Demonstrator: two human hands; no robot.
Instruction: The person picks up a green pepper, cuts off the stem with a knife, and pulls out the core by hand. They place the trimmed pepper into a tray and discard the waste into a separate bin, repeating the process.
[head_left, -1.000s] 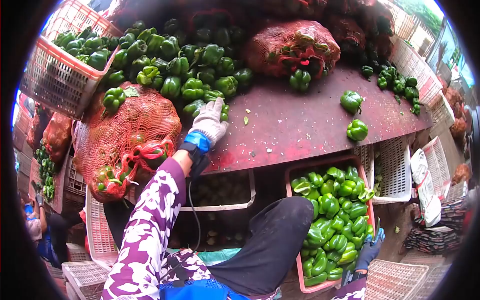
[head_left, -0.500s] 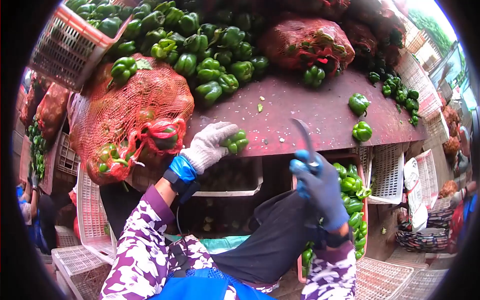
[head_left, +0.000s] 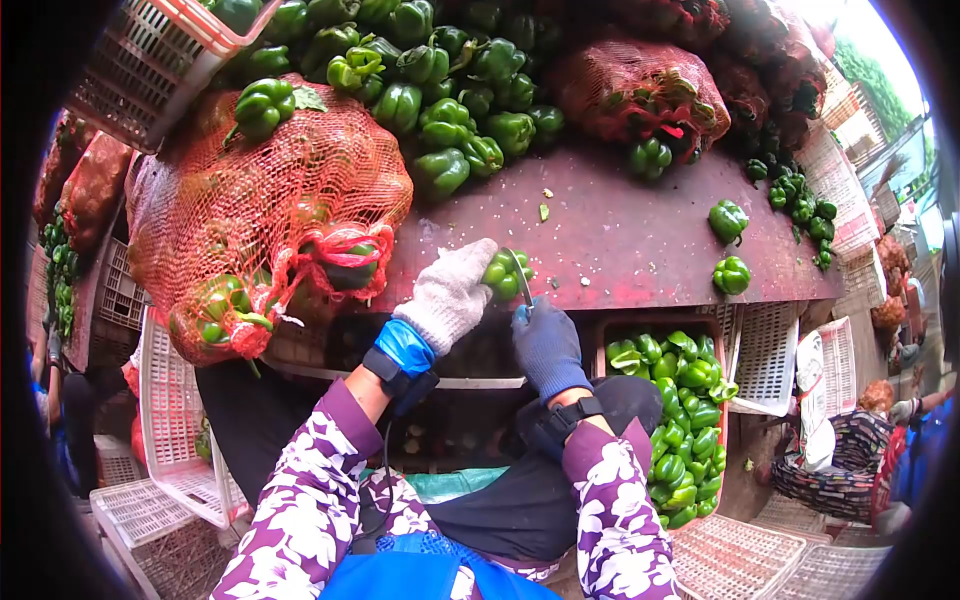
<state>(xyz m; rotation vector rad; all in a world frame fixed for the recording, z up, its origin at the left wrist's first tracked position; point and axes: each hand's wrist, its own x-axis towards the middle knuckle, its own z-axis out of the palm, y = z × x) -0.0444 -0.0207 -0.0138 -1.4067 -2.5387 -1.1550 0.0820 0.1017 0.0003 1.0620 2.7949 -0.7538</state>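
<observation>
two stray green peppers (head_left: 731, 276) lie on the surface (head_left: 630, 235); left hand (head_left: 447, 295) curls round one pepper (head_left: 501, 277), right hand (head_left: 547, 347) grips one curved knife (head_left: 522, 276) at that pepper's side.

- The tabletop (head_left: 620, 235) lies open between the right hand (head_left: 548, 345) and two loose peppers (head_left: 731, 275).
- A mesh sack (head_left: 270, 190) blocks the left hand's (head_left: 447, 295) outer side.
- Piled peppers (head_left: 440, 120) and a second sack (head_left: 640, 95) wall off the back.
- A green pepper (head_left: 500, 277) and a curved knife (head_left: 523, 277) fill the gap between both hands.
</observation>
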